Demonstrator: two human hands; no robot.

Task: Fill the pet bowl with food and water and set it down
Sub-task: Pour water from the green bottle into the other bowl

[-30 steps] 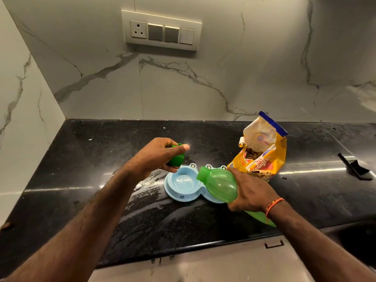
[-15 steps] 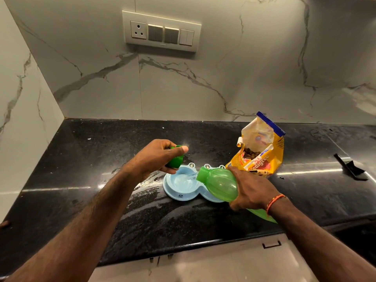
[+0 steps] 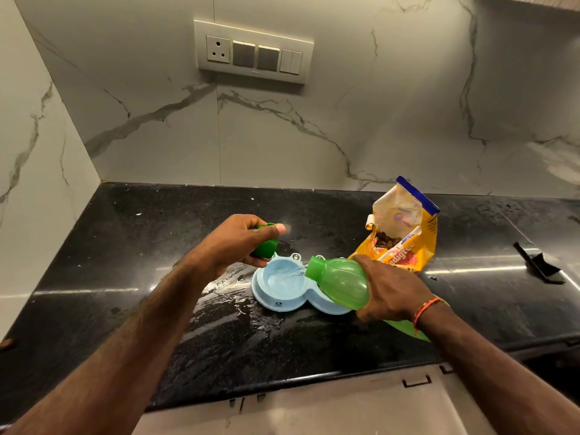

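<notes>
A light blue double pet bowl (image 3: 276,304) lies on the black counter (image 3: 157,246). My right hand (image 3: 389,290) grips a green water bottle (image 3: 340,282), tipped on its side with the mouth over the bowl's left well. Water streams from the mouth into that well. The bottle and my hand hide the right well. My left hand (image 3: 232,243) holds the green bottle cap (image 3: 266,244) just above the bowl's far left rim. An open yellow pet food bag (image 3: 405,233) stands behind the bowl to the right, brown kibble showing inside.
Spilled water (image 3: 232,293) wets the counter left of and in front of the bowl. A black scoop (image 3: 538,263) lies at the far right. A switch panel (image 3: 254,51) is on the marble wall. The counter's front edge runs just below my forearms.
The bottle has tipped further and water now runs into the left well, which holds more water. Both hands have stayed almost where they were.
</notes>
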